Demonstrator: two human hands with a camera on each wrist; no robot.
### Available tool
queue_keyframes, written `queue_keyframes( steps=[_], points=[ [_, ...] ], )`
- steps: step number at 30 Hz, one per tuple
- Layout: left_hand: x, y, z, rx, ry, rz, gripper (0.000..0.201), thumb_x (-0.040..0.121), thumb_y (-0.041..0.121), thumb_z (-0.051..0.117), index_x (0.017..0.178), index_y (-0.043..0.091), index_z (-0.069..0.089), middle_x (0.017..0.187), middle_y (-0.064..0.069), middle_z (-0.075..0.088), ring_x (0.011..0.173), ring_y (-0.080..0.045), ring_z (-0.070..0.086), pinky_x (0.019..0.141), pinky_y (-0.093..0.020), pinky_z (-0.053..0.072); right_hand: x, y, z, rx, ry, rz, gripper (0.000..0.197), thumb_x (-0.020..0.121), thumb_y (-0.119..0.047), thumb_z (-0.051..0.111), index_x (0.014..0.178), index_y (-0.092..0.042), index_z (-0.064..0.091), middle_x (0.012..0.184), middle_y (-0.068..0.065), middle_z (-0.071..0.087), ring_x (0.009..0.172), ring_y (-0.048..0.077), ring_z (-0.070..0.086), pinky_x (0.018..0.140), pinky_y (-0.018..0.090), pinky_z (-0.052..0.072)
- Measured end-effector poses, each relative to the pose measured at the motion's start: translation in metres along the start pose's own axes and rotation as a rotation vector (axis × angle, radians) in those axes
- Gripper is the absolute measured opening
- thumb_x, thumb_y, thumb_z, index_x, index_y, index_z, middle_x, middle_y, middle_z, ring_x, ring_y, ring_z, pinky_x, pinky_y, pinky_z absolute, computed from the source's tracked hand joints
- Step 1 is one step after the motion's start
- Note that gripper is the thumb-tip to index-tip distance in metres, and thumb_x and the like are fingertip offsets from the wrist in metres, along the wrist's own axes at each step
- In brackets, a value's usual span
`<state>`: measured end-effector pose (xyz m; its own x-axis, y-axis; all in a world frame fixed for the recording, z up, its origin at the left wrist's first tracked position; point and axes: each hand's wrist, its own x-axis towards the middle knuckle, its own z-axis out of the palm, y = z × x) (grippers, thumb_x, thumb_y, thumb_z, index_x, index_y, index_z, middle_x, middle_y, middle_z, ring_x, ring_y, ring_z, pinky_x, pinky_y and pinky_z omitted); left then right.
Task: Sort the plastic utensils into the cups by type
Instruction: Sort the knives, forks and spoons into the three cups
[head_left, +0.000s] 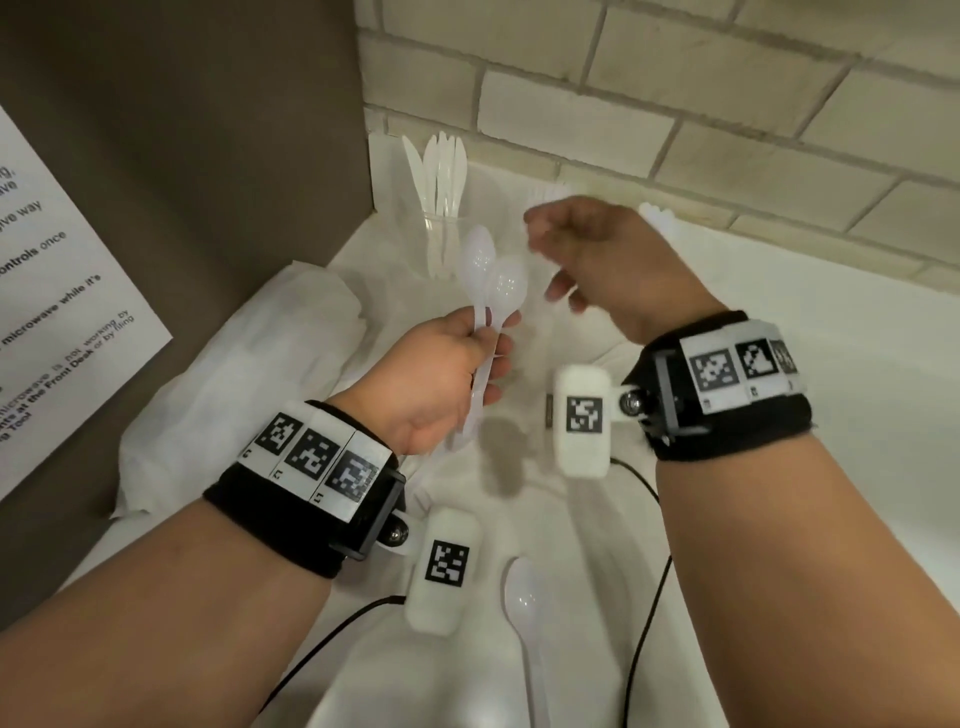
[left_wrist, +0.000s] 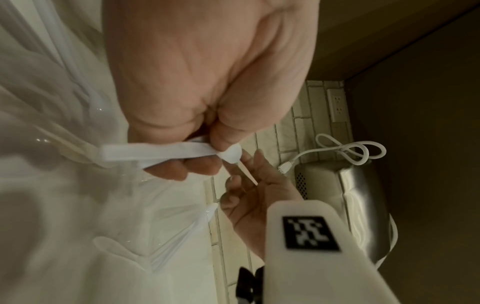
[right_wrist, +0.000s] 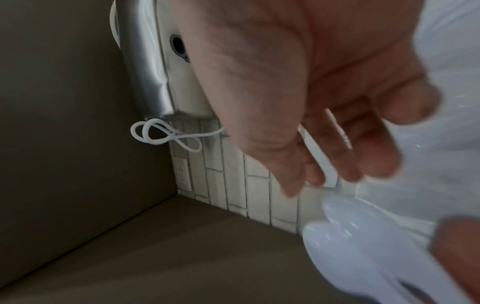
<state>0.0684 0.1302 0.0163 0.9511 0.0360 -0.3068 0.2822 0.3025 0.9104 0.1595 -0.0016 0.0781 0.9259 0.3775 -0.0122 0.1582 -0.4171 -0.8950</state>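
Two spoons in hand, one loose on the counter

The left hand pinches two spoons by their handles beside the knife cup; they could slip or land there. The right hand hovers, fingers loosely spread; a third spoon lies near.

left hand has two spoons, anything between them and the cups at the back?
Yes: the right hand hangs between the spoons and the partly hidden cups behind it. The knife cup at back left looks unobstructed.

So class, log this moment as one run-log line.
left hand: holds two spoons | right hand: open, empty | knives in cup | one spoon loose
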Motion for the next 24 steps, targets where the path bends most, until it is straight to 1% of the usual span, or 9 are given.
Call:
queue_keyframes(
  steps=[3,6,8,12,15,16,18,21,24],
  points=[
    [-0.008,0.003,0.01,0.089,-0.048,0.03,0.028,0.101,0.025,0.042,0.111,0.007,0.061,0.085,0.002,0.054,0.067,-0.008,0.048,0.066,-0.025,0.042,-0.025,0.007,0.004,0.053,-0.213,0.015,0.043,0.095,-0.024,0.058,0.136,-0.022,0.043,0.076,0.0,0.063,0.058,0.016,0.058,0.052,0.028,0.044],
    [-0.016,0.001,0.018,0.256,-0.153,0.032,0.028,0.101,0.029,0.04,0.103,0.009,0.061,0.092,-0.001,0.054,0.065,-0.008,0.046,0.065,-0.024,0.044,-0.038,0.013,0.004,0.098,-0.258,-0.042,0.051,0.096,-0.014,0.056,0.14,-0.029,0.036,0.074,-0.003,0.069,0.056,0.02,0.053,0.052,0.029,0.044],
    [-0.02,-0.001,0.021,0.289,-0.23,-0.013,0.026,0.102,0.026,0.038,0.096,0.013,0.06,0.099,-0.008,0.055,0.065,-0.01,0.048,0.069,-0.028,0.047,-0.046,0.015,0.003,0.072,-0.23,-0.045,0.043,0.097,-0.01,0.051,0.135,-0.028,0.042,0.072,-0.006,0.071,0.046,0.013,0.05,0.047,0.024,0.042],
    [-0.024,-0.006,0.022,0.263,-0.312,-0.105,0.032,0.099,0.032,0.039,0.1,0.007,0.059,0.092,-0.007,0.06,0.072,-0.014,0.062,0.08,-0.035,0.054,-0.054,0.019,0.003,0.072,-0.163,0.005,0.013,0.1,-0.011,0.044,0.108,-0.02,0.051,0.083,0.01,0.071,0.042,0.012,0.045,0.041,0.019,0.037],
    [-0.022,-0.011,0.019,0.524,-0.184,-0.051,0.036,0.094,0.04,0.048,0.116,0.012,0.054,0.104,-0.004,0.064,0.094,-0.019,0.067,0.09,-0.041,0.054,-0.053,0.024,-0.014,0.071,-0.003,-0.009,0.017,0.099,-0.007,0.04,0.094,-0.021,0.049,0.079,0.013,0.066,0.04,0.012,0.043,0.04,0.019,0.033],
    [-0.022,-0.012,0.016,0.652,-0.137,-0.021,0.039,0.092,0.041,0.054,0.12,0.015,0.051,0.108,-0.001,0.062,0.097,-0.019,0.065,0.086,-0.037,0.055,-0.051,0.024,-0.023,0.081,0.074,-0.034,0.021,0.099,-0.006,0.04,0.09,-0.022,0.048,0.078,0.014,0.064,0.039,0.011,0.044,0.039,0.018,0.033],
    [-0.028,-0.011,0.01,0.91,-0.132,0.045,0.041,0.086,0.041,0.064,0.12,0.024,0.049,0.112,0.003,0.055,0.091,-0.009,0.059,0.072,-0.019,0.048,-0.046,0.024,-0.046,0.068,0.25,-0.106,0.025,0.097,-0.005,0.041,0.085,-0.026,0.049,0.08,0.016,0.06,0.037,0.006,0.046,0.037,0.017,0.034],
    [-0.041,-0.011,0.009,1.183,-0.404,0.068,0.032,0.076,0.04,0.074,0.102,0.04,0.056,0.108,0.009,0.05,0.077,-0.003,0.054,0.066,-0.016,0.044,-0.037,0.018,-0.075,-0.042,0.527,-0.244,0.03,0.093,-0.007,0.039,0.084,-0.033,0.05,0.081,0.01,0.055,0.043,0.01,0.049,0.038,0.019,0.038],
    [-0.053,-0.02,0.018,1.375,-0.615,-0.037,0.038,0.072,0.043,0.076,0.102,0.046,0.054,0.109,0.013,0.044,0.085,-0.007,0.059,0.08,-0.027,0.052,-0.023,0.015,-0.091,-0.17,0.704,-0.322,0.032,0.092,-0.006,0.033,0.087,-0.036,0.047,0.074,-0.008,0.052,0.058,0.015,0.053,0.044,0.025,0.047]
  ],
)
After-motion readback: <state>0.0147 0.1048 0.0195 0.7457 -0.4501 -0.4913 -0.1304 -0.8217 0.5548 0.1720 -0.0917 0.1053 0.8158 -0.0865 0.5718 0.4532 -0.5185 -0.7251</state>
